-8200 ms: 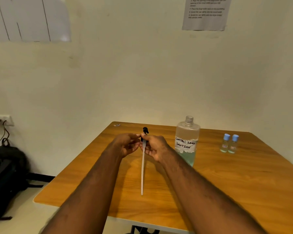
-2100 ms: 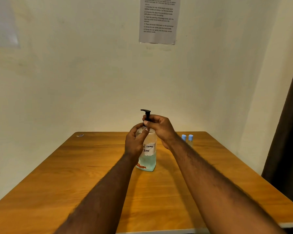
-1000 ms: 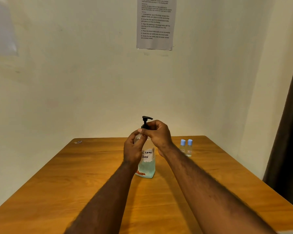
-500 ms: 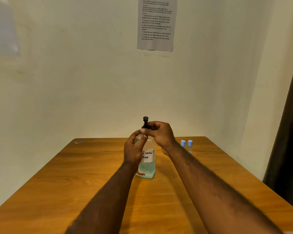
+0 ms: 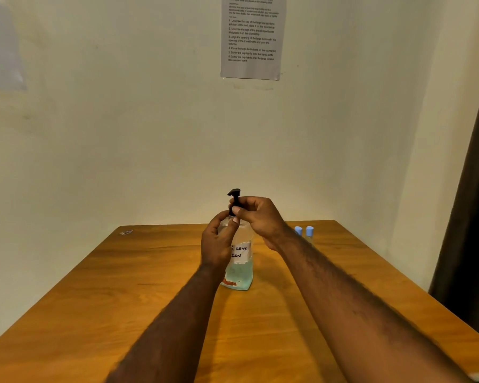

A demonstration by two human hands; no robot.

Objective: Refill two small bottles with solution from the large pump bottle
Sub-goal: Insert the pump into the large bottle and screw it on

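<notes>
The large clear pump bottle, with a white handwritten label and pale blue solution low inside, stands upright in the middle of the wooden table. My left hand wraps its shoulder and upper body. My right hand pinches the collar of the black pump head, which sits on the bottle's neck. Two small bottles with light blue caps stand side by side behind my right wrist, partly hidden by it.
The table fills a corner between two cream walls. A printed instruction sheet hangs on the back wall. A tiny scrap lies at the table's far left corner. A dark curtain hangs along the right.
Long ago the pump was out of the open bottle, in both hands; now it sits in the neck. Over the last second the pump spout has turned round under my right fingers.
</notes>
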